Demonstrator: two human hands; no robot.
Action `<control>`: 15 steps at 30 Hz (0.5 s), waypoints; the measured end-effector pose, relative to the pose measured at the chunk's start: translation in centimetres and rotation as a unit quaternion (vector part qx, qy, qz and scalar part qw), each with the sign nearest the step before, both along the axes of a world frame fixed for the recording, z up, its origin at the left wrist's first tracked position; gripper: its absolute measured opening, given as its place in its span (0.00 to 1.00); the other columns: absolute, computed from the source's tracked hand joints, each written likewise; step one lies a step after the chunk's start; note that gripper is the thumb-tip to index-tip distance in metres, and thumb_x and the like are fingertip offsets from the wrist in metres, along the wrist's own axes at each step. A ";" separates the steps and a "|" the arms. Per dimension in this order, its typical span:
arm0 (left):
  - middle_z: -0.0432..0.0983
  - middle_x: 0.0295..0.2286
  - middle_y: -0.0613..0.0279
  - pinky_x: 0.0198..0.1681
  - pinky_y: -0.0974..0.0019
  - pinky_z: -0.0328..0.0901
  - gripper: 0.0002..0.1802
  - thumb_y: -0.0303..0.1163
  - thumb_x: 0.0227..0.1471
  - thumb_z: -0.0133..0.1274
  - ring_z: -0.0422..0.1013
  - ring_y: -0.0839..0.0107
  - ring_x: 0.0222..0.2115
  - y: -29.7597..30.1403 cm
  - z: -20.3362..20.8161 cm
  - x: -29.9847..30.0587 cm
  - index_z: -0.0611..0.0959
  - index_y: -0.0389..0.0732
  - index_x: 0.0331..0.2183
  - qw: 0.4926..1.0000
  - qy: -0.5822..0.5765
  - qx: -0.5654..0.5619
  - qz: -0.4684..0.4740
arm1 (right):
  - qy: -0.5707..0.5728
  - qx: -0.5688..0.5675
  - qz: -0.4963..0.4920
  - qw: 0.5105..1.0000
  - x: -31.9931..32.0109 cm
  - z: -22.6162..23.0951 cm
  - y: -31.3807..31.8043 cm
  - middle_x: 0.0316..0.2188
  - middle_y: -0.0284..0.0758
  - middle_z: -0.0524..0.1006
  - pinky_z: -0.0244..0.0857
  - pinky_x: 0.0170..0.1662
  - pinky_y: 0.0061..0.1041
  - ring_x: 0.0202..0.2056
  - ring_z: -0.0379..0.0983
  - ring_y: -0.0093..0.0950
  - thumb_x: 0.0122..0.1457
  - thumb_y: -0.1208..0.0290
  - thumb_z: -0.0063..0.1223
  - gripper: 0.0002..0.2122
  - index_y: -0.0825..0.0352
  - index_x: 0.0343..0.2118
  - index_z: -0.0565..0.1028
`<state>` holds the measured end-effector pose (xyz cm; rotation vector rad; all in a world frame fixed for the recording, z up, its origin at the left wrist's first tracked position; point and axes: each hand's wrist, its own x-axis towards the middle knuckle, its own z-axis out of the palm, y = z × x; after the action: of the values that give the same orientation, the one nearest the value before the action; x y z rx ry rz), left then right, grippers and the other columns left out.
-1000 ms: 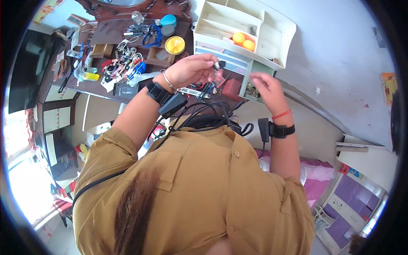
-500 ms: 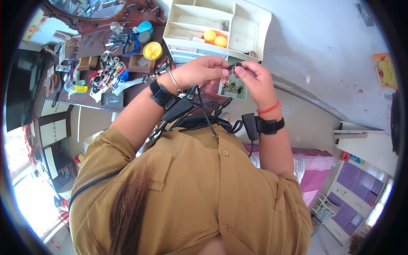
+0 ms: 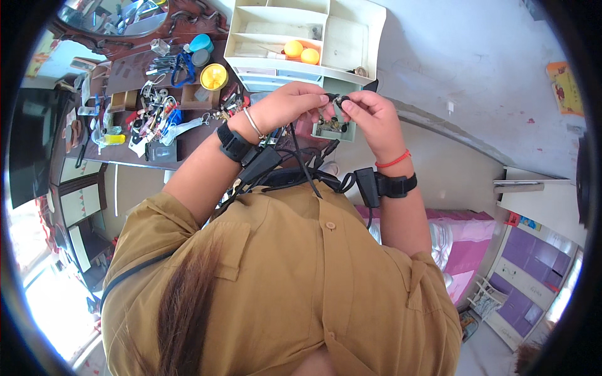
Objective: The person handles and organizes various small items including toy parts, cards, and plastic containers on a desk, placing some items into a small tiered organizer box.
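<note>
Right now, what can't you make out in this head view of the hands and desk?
- Small dark item pinched between left hand and right hand: too small, covered by fingertips.
- Green tray: mostly behind both hands.
- Desk clutter: too small and jumbled.
- Mirror: cut off by the top edge.

A dark wooden table (image 3: 125, 150) stands at the upper left, crowded with small clutter, a round yellow container (image 3: 214, 76) among it. Beside it sits a cream plastic compartment organiser (image 3: 351, 37) holding two orange balls (image 3: 301, 52). A pale grey plastered wall (image 3: 464, 69) fills the upper right. A pink bedspread (image 3: 464, 241) lies at the right, with purple drawers (image 3: 533, 263) beyond it. Bright daylight comes in at the lower left.
</note>
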<state>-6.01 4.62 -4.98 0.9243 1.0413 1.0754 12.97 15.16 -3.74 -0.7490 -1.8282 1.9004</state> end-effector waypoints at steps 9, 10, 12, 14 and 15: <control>0.76 0.23 0.65 0.26 0.77 0.60 0.16 0.39 0.58 0.49 0.70 0.80 0.24 -0.5 -0.4 0.5 0.80 0.34 0.34 0.997 0.077 0.001 0.015 | -0.019 -0.013 -0.013 1.000 -0.4 0.7 -0.9 0.24 0.29 0.73 0.63 0.34 0.17 0.27 0.68 0.17 0.60 0.74 0.48 0.06 0.71 0.33 0.74; 0.76 0.23 0.65 0.26 0.77 0.60 0.16 0.39 0.58 0.49 0.70 0.80 0.24 -0.6 -0.7 0.6 0.80 0.34 0.34 0.997 0.076 0.002 0.015 | -0.009 -0.012 -0.023 1.000 -0.5 0.5 -1.0 0.24 0.29 0.74 0.63 0.32 0.16 0.26 0.69 0.17 0.59 0.74 0.50 0.06 0.72 0.33 0.74; 0.76 0.22 0.66 0.27 0.76 0.61 0.14 0.38 0.57 0.52 0.70 0.82 0.25 -0.8 -1.3 0.7 0.80 0.34 0.35 0.999 0.049 -0.011 0.011 | 0.001 -0.010 -0.032 0.999 -0.9 0.2 -1.4 0.24 0.29 0.75 0.64 0.30 0.15 0.25 0.69 0.16 0.59 0.74 0.52 0.06 0.73 0.33 0.75; 0.76 0.23 0.66 0.27 0.76 0.61 0.15 0.38 0.56 0.54 0.69 0.82 0.25 -1.2 -1.3 0.4 0.79 0.34 0.36 0.998 0.068 -0.014 0.011 | 0.009 -0.005 -0.053 0.999 -1.3 0.0 -1.8 0.24 0.29 0.75 0.63 0.29 0.14 0.25 0.69 0.15 0.58 0.74 0.53 0.06 0.72 0.32 0.74; 0.76 0.24 0.67 0.27 0.76 0.61 0.15 0.38 0.55 0.55 0.68 0.83 0.25 -1.3 -1.1 0.3 0.79 0.34 0.36 0.996 0.090 -0.021 0.008 | 0.010 -0.007 -0.053 0.999 -1.4 -0.2 -1.9 0.24 0.29 0.75 0.63 0.29 0.14 0.25 0.69 0.15 0.58 0.74 0.53 0.06 0.72 0.32 0.74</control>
<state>-5.73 3.34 -6.09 0.9930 1.2173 0.9937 11.61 13.25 -3.97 -0.8130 -1.7305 1.8483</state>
